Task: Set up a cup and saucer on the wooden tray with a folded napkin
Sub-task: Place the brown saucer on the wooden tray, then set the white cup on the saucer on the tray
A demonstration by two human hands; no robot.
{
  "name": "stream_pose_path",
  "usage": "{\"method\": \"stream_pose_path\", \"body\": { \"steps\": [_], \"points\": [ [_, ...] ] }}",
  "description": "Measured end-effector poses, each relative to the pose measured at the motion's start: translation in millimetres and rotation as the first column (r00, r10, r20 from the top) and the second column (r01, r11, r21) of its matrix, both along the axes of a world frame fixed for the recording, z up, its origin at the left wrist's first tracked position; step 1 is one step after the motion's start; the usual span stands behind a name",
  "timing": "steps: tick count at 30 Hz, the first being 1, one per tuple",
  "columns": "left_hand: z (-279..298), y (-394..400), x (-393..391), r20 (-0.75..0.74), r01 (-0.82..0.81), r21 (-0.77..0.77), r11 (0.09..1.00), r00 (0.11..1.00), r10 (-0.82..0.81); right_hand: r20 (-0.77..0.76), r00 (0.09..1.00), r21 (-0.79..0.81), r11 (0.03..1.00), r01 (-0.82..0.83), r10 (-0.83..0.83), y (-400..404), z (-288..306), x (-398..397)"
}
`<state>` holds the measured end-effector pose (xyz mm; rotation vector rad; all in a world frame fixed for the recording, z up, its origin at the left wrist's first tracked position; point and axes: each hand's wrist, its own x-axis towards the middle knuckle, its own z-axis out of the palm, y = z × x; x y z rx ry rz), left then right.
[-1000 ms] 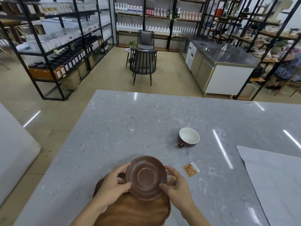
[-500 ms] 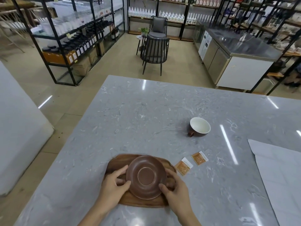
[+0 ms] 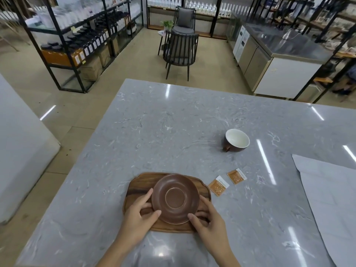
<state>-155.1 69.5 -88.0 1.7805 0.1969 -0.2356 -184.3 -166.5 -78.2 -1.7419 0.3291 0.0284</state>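
Head cam, 2 hands, left [image 3: 137,218] & right [image 3: 207,221], pinching 1 saucer [image 3: 175,198] over 1 tray [image 3: 138,186], 1 cup [image 3: 236,140], 2 sachets [image 3: 218,185]

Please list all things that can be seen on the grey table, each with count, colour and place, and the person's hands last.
wooden tray: 1, brown, near table edge.
saucer: 1, brown, over the tray.
cup: 1, brown outside, white inside, far right of the tray, on the table.
sachets: 2, orange and white, right of the tray.
paper sheet: 1, white, right edge.
left hand: 1, grip on the saucer's left rim.
right hand: 1, grip on its right rim.
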Motion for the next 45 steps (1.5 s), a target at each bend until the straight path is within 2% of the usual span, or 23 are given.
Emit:
{"method": "stream_pose_path", "body": {
  "steps": [13, 22, 27, 29, 32, 35, 41, 45],
  "points": [
    [4, 3, 0, -0.001, 0.048, -0.067, 0.997, 0.999, -0.048, 0.007, 1.0, 0.001, 1.0, 0.002, -0.002, 0, 0, -2],
    [9, 6, 4, -0.054, 0.042, -0.104, 0.994, 0.997, -0.048, 0.003, 0.999, 0.005, 0.999, 0.034, -0.034, 3, -2, -2],
    [17, 14, 18, -0.049, 0.044, -0.036, 0.998, 0.998, -0.045, -0.005, 0.995, -0.032, 0.994, 0.102, -0.102, 5, 6, -1],
    [21, 13, 32, 0.028, 0.011, 0.086, 0.996, 1.0, -0.014, 0.004, 0.984, -0.061, 0.982, 0.18, -0.18, -2, 9, 2],
    [29, 7, 61, 0.206, 0.021, 0.302, 0.953, 0.975, -0.087, -0.017, 0.968, 0.031, 0.967, 0.252, -0.252, -21, 18, 14],
    [41, -13, 100, 0.285, 0.096, 0.391, 0.915, 0.933, -0.22, -0.024, 0.951, 0.115, 0.944, 0.31, -0.309, -45, 31, 36],
    [47, -74, 176, 0.255, 0.288, 0.343, 0.894, 0.887, -0.384, -0.154, 0.931, 0.312, 0.877, 0.364, -0.332, -82, 42, 96],
    [52, -143, 235, 0.158, 0.378, 0.176, 0.909, 0.901, -0.405, -0.245, 0.912, 0.423, 0.811, 0.405, -0.328, -122, 40, 148]
  ]
}}
